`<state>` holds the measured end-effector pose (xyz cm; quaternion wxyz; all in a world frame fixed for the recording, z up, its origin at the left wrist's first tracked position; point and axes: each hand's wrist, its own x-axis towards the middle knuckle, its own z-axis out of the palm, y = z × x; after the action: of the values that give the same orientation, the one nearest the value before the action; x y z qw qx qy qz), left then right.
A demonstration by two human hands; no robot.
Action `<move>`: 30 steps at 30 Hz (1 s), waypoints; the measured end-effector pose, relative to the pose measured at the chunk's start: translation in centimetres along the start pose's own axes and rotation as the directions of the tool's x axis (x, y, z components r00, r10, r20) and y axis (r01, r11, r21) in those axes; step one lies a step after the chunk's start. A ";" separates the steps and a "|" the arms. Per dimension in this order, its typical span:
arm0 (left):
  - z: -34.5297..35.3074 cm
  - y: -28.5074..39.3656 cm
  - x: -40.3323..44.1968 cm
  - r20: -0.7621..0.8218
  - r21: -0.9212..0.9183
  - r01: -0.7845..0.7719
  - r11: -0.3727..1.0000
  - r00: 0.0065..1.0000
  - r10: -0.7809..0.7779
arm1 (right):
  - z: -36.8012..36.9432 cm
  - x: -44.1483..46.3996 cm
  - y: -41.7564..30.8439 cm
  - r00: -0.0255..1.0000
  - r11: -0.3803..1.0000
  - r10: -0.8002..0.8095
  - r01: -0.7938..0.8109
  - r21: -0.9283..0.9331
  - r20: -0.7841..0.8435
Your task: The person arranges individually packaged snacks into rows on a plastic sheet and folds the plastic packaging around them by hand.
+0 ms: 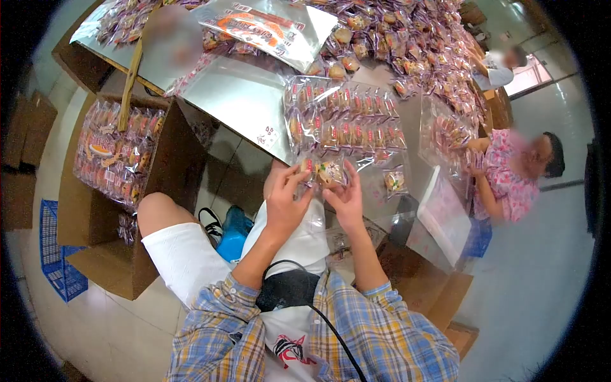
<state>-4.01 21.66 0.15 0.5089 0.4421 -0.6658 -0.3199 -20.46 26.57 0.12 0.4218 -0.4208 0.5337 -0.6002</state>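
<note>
At the near edge of the table, my right hand point(345, 198) has its fingers on a wrapped pastry point(331, 173). Just left of it, my left hand point(288, 197) pinches another wrapped pastry point(308, 167). Both lie at the near end of a large clear bag point(296, 86), in which rows of wrapped pastries point(349, 134) stand side by side. One more wrapped pastry point(394, 181) lies flat to the right of my right hand.
A cardboard box point(172, 159) with packed bags stands at the left, beside a blue crate point(54, 254). Loose pastries point(407, 38) heap at the back. A white tray point(443, 216) sits right. Co-workers point(514, 169) are at the right.
</note>
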 end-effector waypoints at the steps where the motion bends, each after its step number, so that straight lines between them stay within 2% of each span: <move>1: 0.0 0.2 0.0 -0.004 -0.030 0.011 0.999 1.000 -0.011 | -0.1 -0.1 0.5 0.999 1.000 0.014 -0.016 -0.026 -0.047; 2: -0.2 0.4 -0.1 0.012 -0.027 0.025 0.999 1.000 -0.024 | -0.2 -0.2 0.9 0.995 0.998 0.029 -0.034 -0.052 -0.093; 5: -0.6 0.8 -0.1 0.038 -0.019 0.055 0.998 0.998 -0.055 | -2.1 0.3 1.0 0.961 0.897 0.210 -0.116 0.426 -0.182; 6: -0.6 0.8 -0.1 0.038 -0.021 0.058 0.998 0.998 -0.057 | -2.8 0.7 0.1 0.946 0.797 0.317 -0.224 0.560 -0.073; 9: -0.6 0.7 -0.1 0.046 -0.028 0.044 0.999 0.998 -0.042 | -4.5 0.8 1.2 0.899 0.733 0.426 -0.409 0.544 0.102; 10: -0.6 0.6 -0.1 0.050 -0.031 0.039 0.999 0.998 -0.038 | -2.7 1.1 -0.1 0.896 0.832 0.444 -0.408 0.377 -0.012; 11: -0.5 0.5 -0.1 0.046 -0.040 0.032 0.999 0.998 -0.031 | -1.1 1.1 0.0 0.936 0.939 0.318 -0.288 0.189 -0.152; 12: -0.4 0.3 -0.2 0.042 -0.047 0.027 0.999 0.999 -0.025 | 0.3 0.9 0.2 0.952 0.985 0.160 -0.172 -0.023 -0.261; 13: -0.4 0.3 -0.3 0.038 -0.054 0.020 0.998 0.999 -0.018 | 1.5 0.9 -0.3 0.944 0.968 -0.019 -0.066 -0.244 -0.330; 14: -0.4 0.3 -0.4 0.045 -0.048 0.022 0.999 0.999 -0.020 | 2.0 0.5 -1.4 0.930 0.776 -0.282 0.076 -0.626 -0.237; 17: -0.7 0.4 -0.3 0.062 -0.030 0.026 0.999 0.998 -0.024 | 1.1 -0.1 -1.9 0.850 0.317 -0.511 0.325 -0.891 0.128; 18: -0.8 0.5 -0.3 0.065 -0.024 0.027 0.999 0.998 -0.026 | 0.6 0.0 -2.4 0.841 0.313 -0.492 0.413 -0.855 0.226; 21: -0.7 0.4 -0.3 0.054 -0.026 0.011 1.000 0.998 -0.009 | 0.1 -0.7 -2.2 0.949 0.402 -0.247 0.286 -0.870 0.197; 22: -0.7 0.3 -0.4 0.048 -0.030 0.003 1.000 0.999 -0.001 | 0.2 -1.3 -2.6 0.948 0.311 -0.239 0.281 -0.908 0.211; 25: -0.7 0.4 -0.5 0.058 -0.049 0.015 0.999 0.998 -0.012 | -0.1 -1.1 -3.5 0.968 0.437 -0.124 0.252 -0.863 0.220; 28: -1.0 0.7 -0.4 0.067 -0.088 0.052 0.995 0.997 -0.046 | -0.7 -0.8 -1.7 0.985 0.721 -0.175 0.134 -0.680 0.008; 30: -1.2 0.5 -0.3 0.072 -0.092 0.042 0.995 0.997 -0.035 | -0.2 -0.9 -0.9 0.996 0.948 -0.040 0.012 -0.319 -0.082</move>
<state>-3.02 22.14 0.84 0.4990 0.4190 -0.6591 -0.3756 -20.41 27.60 0.99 0.3167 -0.4636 0.6358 -0.5296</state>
